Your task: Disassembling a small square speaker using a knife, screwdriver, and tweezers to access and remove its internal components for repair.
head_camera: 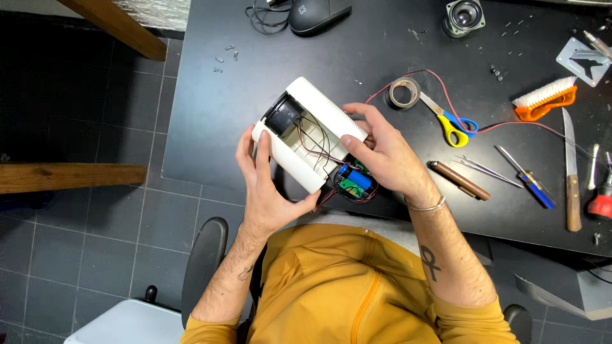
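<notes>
While both hands are gripping it, the opened white speaker housing (312, 130) is hanging tilted over the near edge of the black worktable (210, 121), its dark inside turned up to the camera. The left hand (268, 188) is cupping the lower side of the housing, its fingers (262, 150) lying close together along the white shell and the thumb pressing from under. The right hand (382, 153) is clamping the other side, with its fingertips (349, 141) resting on the ribbed white edge. Between the two sets of fingers, thin red and black wires (319, 146) are running across the open cavity. Just under the right fingertips a small green circuit board (354, 181) with a blue part is hanging out of the housing.

Past the right fingers, a roll of tape (404, 92) is lying just beside scissors (451, 124) with yellow and blue handles. To the right of that wrist, a brown-handled tool (460, 180) and tweezers (491, 171) are lying near each other, then a blue screwdriver (529, 175) and a knife (570, 172). Well apart, an orange brush (547, 100) and a round loudspeaker driver (464, 16) are sitting at the far side, and a black computer mouse (315, 14) is beyond the left fingers.
</notes>
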